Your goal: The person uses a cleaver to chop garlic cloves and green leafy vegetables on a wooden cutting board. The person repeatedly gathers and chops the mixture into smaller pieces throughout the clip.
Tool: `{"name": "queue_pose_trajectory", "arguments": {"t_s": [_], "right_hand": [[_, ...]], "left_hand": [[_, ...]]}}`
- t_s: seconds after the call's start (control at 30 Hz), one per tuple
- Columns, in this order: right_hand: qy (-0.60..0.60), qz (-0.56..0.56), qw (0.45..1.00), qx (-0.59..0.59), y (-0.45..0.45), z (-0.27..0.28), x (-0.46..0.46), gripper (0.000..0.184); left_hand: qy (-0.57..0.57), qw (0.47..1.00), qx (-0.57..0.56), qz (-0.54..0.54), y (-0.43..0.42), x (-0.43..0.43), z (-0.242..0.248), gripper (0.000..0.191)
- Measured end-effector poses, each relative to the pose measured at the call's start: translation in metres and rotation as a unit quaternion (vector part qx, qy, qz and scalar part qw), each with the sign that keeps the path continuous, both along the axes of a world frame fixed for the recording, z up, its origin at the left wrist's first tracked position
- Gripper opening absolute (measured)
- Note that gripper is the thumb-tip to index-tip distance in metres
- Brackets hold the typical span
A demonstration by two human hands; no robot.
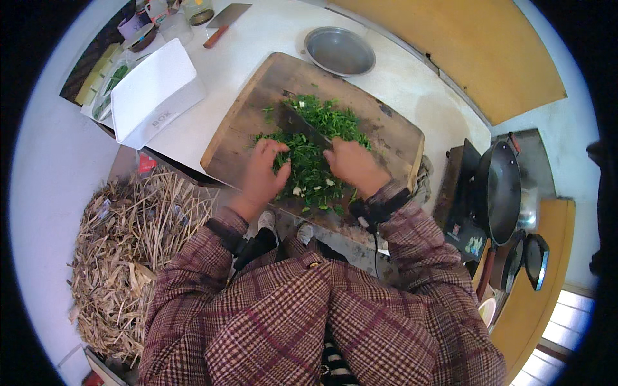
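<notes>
A wooden cutting board point(246, 116) lies before me with a heap of chopped green herbs point(333, 118) across its middle. White pieces that look like garlic point(297, 191) are scattered among the greens. My right hand point(356, 164) grips a kitchen knife point(301, 123), whose dark blade points away to the left and cuts across the heap. Its handle is mostly hidden in my fist. At the heap's left edge is my left hand point(268, 169), fingers bent and apart, with the fingertips at the greens and nothing visible held between them.
Beyond the board stands a metal bowl point(340, 50). A white plastic box point(157, 96) is on the left, and a cleaver point(227, 19) lies farther back. At right, a wok point(499, 193) leans beside a black cooktop point(456, 193). Dry stalks point(130, 270) are piled on the floor at left.
</notes>
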State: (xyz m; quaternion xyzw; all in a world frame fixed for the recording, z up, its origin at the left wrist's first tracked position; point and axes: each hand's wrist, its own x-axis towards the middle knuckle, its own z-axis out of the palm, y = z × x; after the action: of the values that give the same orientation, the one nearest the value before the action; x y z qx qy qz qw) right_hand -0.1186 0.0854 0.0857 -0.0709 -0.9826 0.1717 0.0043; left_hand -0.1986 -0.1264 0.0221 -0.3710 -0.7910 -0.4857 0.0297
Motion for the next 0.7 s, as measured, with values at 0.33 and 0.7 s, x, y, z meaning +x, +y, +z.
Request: {"name": "queue_pose_trajectory", "arguments": {"t_s": [0.33,0.7], "right_hand": [[-0.058,-0.088,0.994,-0.001,0.026,-0.003,0.006,0.033],[0.017,-0.115,0.992,0.057,0.044,-0.013,0.007,0.031]], "left_hand": [[-0.077,0.987,-0.140,0.019,0.017,0.004,-0.010,0.089],[0.050,0.991,-0.013,-0.127,0.080,-0.027,0.018,0.072]]}}
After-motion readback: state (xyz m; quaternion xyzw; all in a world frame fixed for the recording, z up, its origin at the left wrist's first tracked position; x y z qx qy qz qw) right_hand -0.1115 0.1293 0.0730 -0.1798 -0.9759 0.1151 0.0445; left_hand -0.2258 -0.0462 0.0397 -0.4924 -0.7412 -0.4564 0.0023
